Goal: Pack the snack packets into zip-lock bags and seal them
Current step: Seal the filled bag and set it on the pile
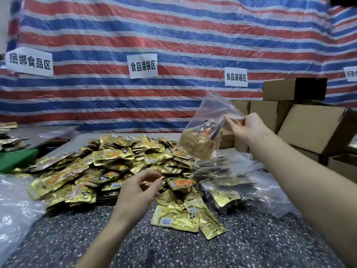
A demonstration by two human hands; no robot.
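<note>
A big heap of gold snack packets covers the middle of the speckled table. My right hand pinches the top edge of a clear zip-lock bag and holds it up above the heap's right side; several gold packets lie in its bottom. My left hand hovers over the front of the heap, fingers loosely curled, holding nothing. Filled bags lie flat on the table to the right of the heap.
Brown cardboard boxes are stacked at the right. A striped tarp with white paper signs hangs behind the table. Crumpled clear plastic lies at the left edge, beside a green object.
</note>
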